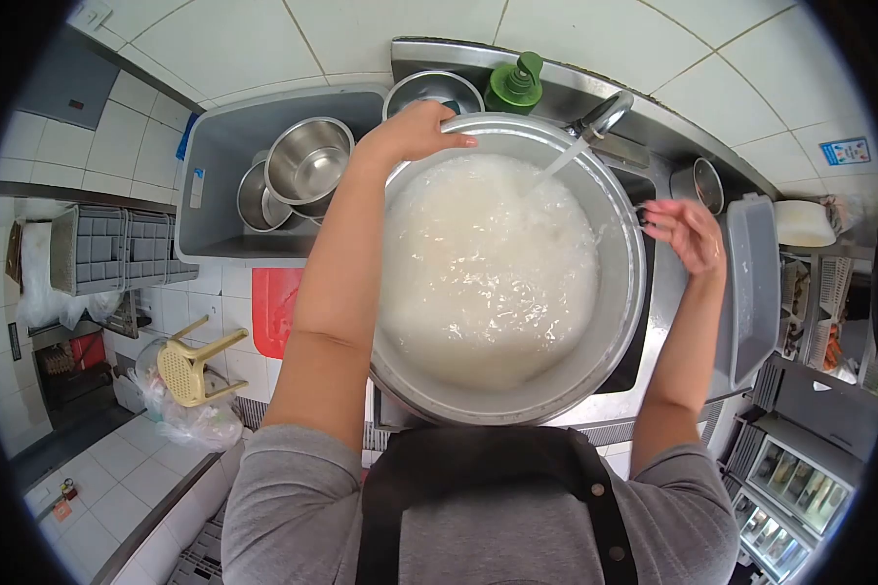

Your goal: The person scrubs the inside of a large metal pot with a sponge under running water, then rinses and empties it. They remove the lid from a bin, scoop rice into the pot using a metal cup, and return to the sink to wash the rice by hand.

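A large metal pot [637, 283] stands over the sink in front of me, filled with cloudy white water [488, 292]. From the faucet [607, 115] a stream of water runs into it. My left hand [417, 134] grips the pot's far left rim, thumb on the inner side and the other fingers hidden behind. Just off the pot's right side is my right hand [688, 234], its fingers loosely bent and apart, holding nothing. Small splashes of water show between its fingertips and the pot.
A grey tub [193, 229] with steel pots [309, 161] is at left. Behind the big pot are a steel bowl [433, 86] and a green pump bottle [515, 86]. A grey plastic bin [754, 292] stands at right, a yellow stool [190, 375] at lower left.
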The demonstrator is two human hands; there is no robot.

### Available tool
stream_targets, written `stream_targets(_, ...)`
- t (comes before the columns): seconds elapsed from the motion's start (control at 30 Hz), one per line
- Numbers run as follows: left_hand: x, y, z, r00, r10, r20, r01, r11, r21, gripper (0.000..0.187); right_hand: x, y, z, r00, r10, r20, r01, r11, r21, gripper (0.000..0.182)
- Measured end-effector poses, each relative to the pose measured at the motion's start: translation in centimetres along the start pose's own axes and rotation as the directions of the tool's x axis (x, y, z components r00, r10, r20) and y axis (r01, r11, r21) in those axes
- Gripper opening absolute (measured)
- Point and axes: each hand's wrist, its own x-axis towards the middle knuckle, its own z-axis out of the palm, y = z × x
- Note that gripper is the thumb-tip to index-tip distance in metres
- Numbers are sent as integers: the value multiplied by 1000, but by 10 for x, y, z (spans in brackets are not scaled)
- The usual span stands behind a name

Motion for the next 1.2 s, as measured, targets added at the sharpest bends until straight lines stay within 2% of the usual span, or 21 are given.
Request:
stream_targets(0.07, -1, 1, 0, 1000, -6, 11, 6, 1000, 15, 51, -38, 61, -42, 980, -179, -88, 199, 900, 387, 34)
stream_targets(0.1, -1, 2, 1, 1000, -6, 4, 6, 1000, 2, 51, -53, 109, -59, 953, -153, -262, 279, 780, 560, 32)
stream_targets(0.13, -2, 3, 0, 1000, -4, 1, 4, 1000, -5, 51, -61, 177, -87, 836, -13, -549, 317, 827, 464, 29)
stream_targets(0.17, -1, 2, 2, 1000, 0, 9, 0, 1000, 6, 51, -72, 190, -82, 832, -15, -555, 327, 820, 469, 29)
stream_targets(0.23, 2, 1, 2, 1000, 30, 3, -30, 1000, -5, 51, -92, 208, -69, 777, -70, -626, 139, 988, 62, 29)
stream_targets(0.27, 3, 4, 1, 999, 37, 6, -37, 999, 3, 51, -102, 215, -60, 750, -110, -652, 17, 989, -147, 29)
stream_targets(0.37, -1, 7, 3, 1000, 11, 8, -11, 1000, 25, 51, -125, 234, -29, 694, -238, -680, -388, 672, -631, 31)
stream_targets(0.4, 1, 7, 3, 1000, 24, -11, -24, 999, 32, 52, -108, 184, 13, 538, 1, -843, -390, 887, -247, 38)
stream_targets(0.43, 4, 7, 3, 999, 40, -29, -39, 998, 42, 52, -106, 179, 22, 537, -10, -844, -16, 1000, -22, 48)
stream_targets(0.5, 8, 11, 3, 996, 87, -13, -86, 994, 68, 54, -120, 145, 52, 690, 10, -724, -20, 1000, -5, 42)
stream_targets(0.53, 8, 11, 1, 993, 114, -5, -113, 990, 82, 55, -119, 146, 65, 685, 2, -729, 10, 1000, 12, 42)
stream_targets(0.6, 10, 14, 2, 996, 86, 23, -88, 991, 102, 56, -109, 148, 92, 597, -176, -782, -312, 848, -429, 32)
stream_targets(0.63, 13, 15, 1, 998, 58, 38, -61, 994, 86, 57, -99, 146, 108, 591, -187, -784, -290, 858, -423, 32)
stream_targets(0.7, 20, 12, 4, 995, 98, 7, -99, 991, 87, 58, -82, 134, 150, 368, -315, -875, -220, 884, -412, 28)
stream_targets(0.73, 23, 10, 5, 996, 86, 16, -87, 991, 97, 58, -88, 131, 143, 475, -151, -867, -173, 950, -260, 35)
stream_targets(0.83, 16, 19, 7, 997, 73, -8, -73, 994, 85, 62, -95, 153, 129, 509, -144, -848, -205, 937, -282, 33)
stream_targets(0.93, -6, 7, 5, 938, 183, -296, -116, 966, 229, 68, -98, 153, 138, 516, -147, -844, -193, 940, -282, 31)
stream_targets(1.0, -46, -20, 5, 939, 157, -307, -54, 946, 318, 65, -101, 161, 134, 521, -147, -841, -184, 943, -279, 35)
stream_targets(1.07, -119, -26, 16, 931, -73, -358, 105, 992, 72, 59, -105, 179, 125, 508, -163, -846, -210, 929, -305, 36)
stream_targets(1.13, -187, -65, 58, 839, -101, -534, 60, 994, -95, 53, -111, 174, 133, 519, -168, -838, -213, 924, -317, 37)
stream_targets(1.2, -256, -41, 92, 825, -278, -492, 142, 945, -295, 41, -117, 170, 139, 524, -183, -832, -214, 917, -336, 37)
